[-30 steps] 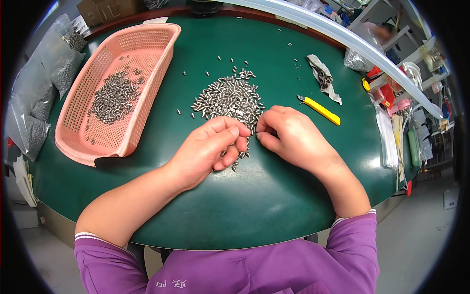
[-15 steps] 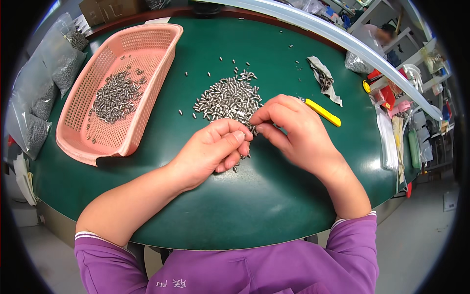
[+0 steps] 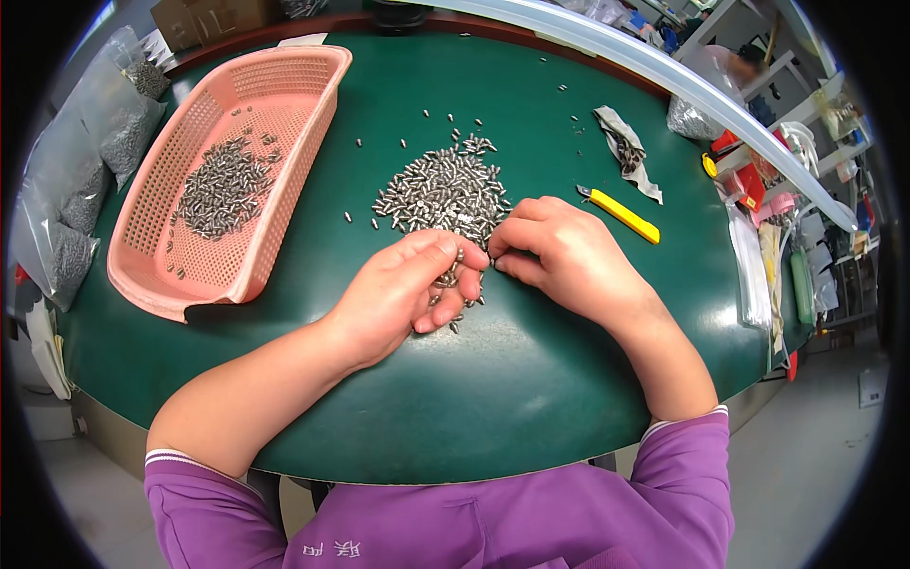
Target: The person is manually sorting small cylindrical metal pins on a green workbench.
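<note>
A heap of small, pointed metal pieces (image 3: 444,188) lies on the green table in front of me. At its near edge my left hand (image 3: 408,289) is half curled, cupping several of these pieces between fingers and palm. Beside it, my right hand (image 3: 559,247) pinches with thumb and forefinger close to the left fingertips. A small metal piece appears to sit in that pinch, mostly covered by the fingers. A few loose pieces lie under and just beyond the left hand.
On the left stands a pink perforated basket (image 3: 318,142) with more metal pieces in it. Filled clear bags (image 3: 71,180) line the table's left edge. A yellow utility knife (image 3: 624,216) and a crumpled grey cloth (image 3: 627,152) lie on the right. A white bar (image 3: 654,76) crosses above.
My left fingers have opened a little, baring the metal pieces held in them. The right hand has dipped slightly, its fingers drawn closer together.
</note>
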### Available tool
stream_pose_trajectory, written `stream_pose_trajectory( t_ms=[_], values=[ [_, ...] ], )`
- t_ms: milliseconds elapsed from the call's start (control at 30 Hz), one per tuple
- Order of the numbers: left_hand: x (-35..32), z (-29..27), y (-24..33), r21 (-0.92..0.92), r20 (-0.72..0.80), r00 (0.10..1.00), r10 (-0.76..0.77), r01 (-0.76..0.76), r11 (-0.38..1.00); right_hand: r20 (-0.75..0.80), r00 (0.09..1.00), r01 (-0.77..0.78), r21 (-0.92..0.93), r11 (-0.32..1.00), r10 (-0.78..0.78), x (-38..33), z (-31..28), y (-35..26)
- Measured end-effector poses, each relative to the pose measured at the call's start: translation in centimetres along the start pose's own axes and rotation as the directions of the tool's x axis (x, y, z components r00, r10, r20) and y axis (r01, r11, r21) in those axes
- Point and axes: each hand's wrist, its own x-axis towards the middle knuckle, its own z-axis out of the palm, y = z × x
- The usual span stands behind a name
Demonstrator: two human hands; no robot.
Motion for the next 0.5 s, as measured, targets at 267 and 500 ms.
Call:
stream_pose_trajectory(
  t_ms=[267, 500],
  values=[
    [0.05, -0.18, -0.17, -0.007, 0.023, 0.999, 0.028, -0.028, 1.0, 0.079, 0.995, -0.066, 0.059, 0.996, 0.061, -0.18, -0.07, 0.15],
    [0.06, -0.16, -0.12, -0.015, 0.023, 1.0, 0.02, -0.02, 1.0, 0.039, 0.999, -0.03, 0.032, 0.999, 0.029, -0.48, 0.26, 0.11]
  ],
)
